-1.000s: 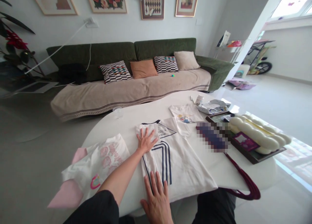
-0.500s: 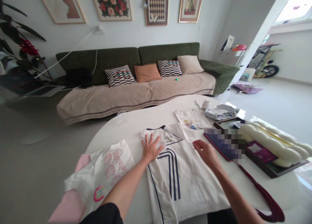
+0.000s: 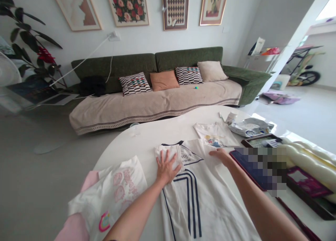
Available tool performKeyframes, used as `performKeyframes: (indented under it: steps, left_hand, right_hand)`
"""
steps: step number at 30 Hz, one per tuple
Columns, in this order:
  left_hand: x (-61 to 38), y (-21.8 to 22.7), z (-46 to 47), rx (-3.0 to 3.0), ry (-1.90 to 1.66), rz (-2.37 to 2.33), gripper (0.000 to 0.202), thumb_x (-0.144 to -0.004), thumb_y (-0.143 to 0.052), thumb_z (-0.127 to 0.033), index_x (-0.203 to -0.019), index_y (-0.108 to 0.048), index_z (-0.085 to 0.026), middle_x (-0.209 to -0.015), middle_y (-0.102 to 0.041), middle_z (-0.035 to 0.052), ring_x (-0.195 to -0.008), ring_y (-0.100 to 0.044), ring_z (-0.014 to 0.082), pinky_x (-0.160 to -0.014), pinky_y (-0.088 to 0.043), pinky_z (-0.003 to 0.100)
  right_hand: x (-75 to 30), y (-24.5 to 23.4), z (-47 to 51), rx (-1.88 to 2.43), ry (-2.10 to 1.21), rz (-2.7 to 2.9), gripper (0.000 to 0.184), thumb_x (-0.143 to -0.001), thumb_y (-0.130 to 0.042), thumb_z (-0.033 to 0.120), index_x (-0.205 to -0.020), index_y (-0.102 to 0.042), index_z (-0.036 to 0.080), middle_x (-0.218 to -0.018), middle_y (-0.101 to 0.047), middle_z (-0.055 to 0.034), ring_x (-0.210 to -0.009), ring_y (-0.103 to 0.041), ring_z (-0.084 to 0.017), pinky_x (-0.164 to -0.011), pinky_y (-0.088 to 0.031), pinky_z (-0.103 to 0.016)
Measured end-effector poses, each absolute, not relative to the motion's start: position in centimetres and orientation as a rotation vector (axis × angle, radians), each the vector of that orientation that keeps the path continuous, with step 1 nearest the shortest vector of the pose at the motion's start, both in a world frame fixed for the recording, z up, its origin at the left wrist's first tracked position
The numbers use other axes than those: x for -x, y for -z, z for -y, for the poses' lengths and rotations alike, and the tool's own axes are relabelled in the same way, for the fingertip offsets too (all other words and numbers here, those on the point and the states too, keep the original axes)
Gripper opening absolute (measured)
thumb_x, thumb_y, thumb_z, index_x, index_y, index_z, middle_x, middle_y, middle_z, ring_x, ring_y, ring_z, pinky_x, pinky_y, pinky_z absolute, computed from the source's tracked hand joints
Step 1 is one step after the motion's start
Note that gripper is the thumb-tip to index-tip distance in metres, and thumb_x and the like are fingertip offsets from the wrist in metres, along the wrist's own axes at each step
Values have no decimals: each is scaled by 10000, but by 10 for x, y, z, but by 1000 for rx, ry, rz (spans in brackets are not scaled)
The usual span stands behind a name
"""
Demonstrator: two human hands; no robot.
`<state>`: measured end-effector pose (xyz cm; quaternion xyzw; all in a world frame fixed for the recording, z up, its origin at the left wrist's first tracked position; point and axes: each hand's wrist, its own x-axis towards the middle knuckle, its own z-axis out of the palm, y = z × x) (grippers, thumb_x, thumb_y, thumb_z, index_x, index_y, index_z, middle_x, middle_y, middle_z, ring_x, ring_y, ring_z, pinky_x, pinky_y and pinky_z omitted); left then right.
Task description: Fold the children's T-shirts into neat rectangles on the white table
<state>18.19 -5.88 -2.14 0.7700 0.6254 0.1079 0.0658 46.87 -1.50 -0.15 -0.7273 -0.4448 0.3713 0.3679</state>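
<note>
My left hand (image 3: 166, 167) lies flat with spread fingers on a folded white sleeve (image 3: 169, 153) of a white jersey (image 3: 207, 202) with a navy number 7. My right hand (image 3: 220, 156) rests with its fingertips on the jersey's upper right part, near the shoulder. The jersey lies flat on a white round table (image 3: 147, 139), and its lower part runs out of view. To its left lies a white and pink shirt with a pink print (image 3: 115, 188). Beyond my right hand lies a folded white printed shirt (image 3: 215, 135).
A crumpled plastic bag (image 3: 249, 127), a dark tablet (image 3: 244, 171) partly blurred out, a dark tray (image 3: 262, 140) and a padded cream object (image 3: 312, 167) stand at the table's right. A glass (image 3: 135, 129) stands near the far edge. A green sofa lies beyond.
My right hand has moved from the jersey's lower edge up to its upper right part. My left hand stays on the folded sleeve. The view has shifted, with the scene moving right.
</note>
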Motion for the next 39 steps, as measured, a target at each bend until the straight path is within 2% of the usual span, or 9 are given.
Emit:
performKeyframes:
  steps: [5,9,17,22,24,28,32,36,39]
  left_hand:
    - [-183,21,59,-2333,-313,-1877,632,-772,-363,-639,-1350,-256,-407,-1461,-201,-15,-1324,-29,364,-1010,-85,603]
    - [-182,26,57,-2333,-318,-1870,635,-769,-353,-650,-1349,-251,-415,-1462,-194,-23,-1325,-25,366,-1009,-76,612]
    - [-181,30,56,-2337,-362,-1839,601,-780,-363,-632,-1338,-273,-426,-1464,-182,-18,-1324,-12,372,-1003,-73,626]
    - [-180,32,57,-2366,-370,-1846,568,-809,-344,-598,-1339,-283,-406,-1470,-164,18,-1327,0,370,-997,-71,624]
    - [-178,34,57,-2399,-362,-1833,564,-811,-370,-564,-1341,-304,-380,-1458,-203,38,-1323,-12,384,-990,-87,630]
    - [-172,42,56,-2489,-306,-1727,560,-805,-430,-441,-1335,-372,-269,-1409,-319,88,-1319,-11,395,-1009,-84,613]
    - [-170,44,54,-2476,-313,-1750,663,-753,-495,-362,-1373,-292,-246,-1457,-207,64,-1316,52,395,-1011,-18,623]
    - [-174,42,52,-2347,-299,-1744,681,-735,-508,-291,-1375,-284,-242,-1474,-140,43,-1322,92,357,-1022,52,591]
    - [-175,37,46,-2115,-356,-1719,605,-759,-464,-221,-1351,-338,-219,-1467,-176,31,-1334,85,309,-1044,60,548]
  right_hand:
    - [-478,-12,17,1692,-1218,1063,351,-615,-570,252,-915,-628,79,-688,-663,-105,-558,-613,-177,-522,-472,-265]
    - [-483,-17,25,1667,-1155,975,470,-638,-534,234,-1074,-572,63,-664,-656,-90,-520,-597,-174,-503,-463,-270]
    - [-463,-38,32,1684,-964,1033,569,-692,-447,251,-1224,-479,52,-713,-663,-74,-577,-607,-173,-560,-472,-269]
    - [-374,-55,40,1736,-796,1311,456,-731,-471,221,-1179,-551,198,-861,-650,-52,-742,-591,-165,-701,-432,-259]
    - [-322,-57,54,1854,-565,1734,446,-802,-382,196,-1232,-494,231,-984,-614,-73,-802,-589,-155,-715,-416,-247]
    - [-266,-50,100,1738,-594,1946,370,-796,-453,223,-1156,-542,226,-910,-616,-45,-774,-597,-143,-677,-418,-208]
    - [-314,-29,162,1652,-456,1937,317,-851,-389,299,-1125,-524,215,-984,-584,-54,-841,-588,-155,-734,-444,-252]
    - [-381,0,230,1839,-220,1918,373,-788,-503,394,-1115,-502,215,-1023,-554,-75,-928,-538,-222,-788,-447,-350]
    - [-396,15,266,1895,-152,2002,389,-748,-562,362,-1094,-496,197,-1005,-538,-84,-917,-518,-232,-770,-450,-360]
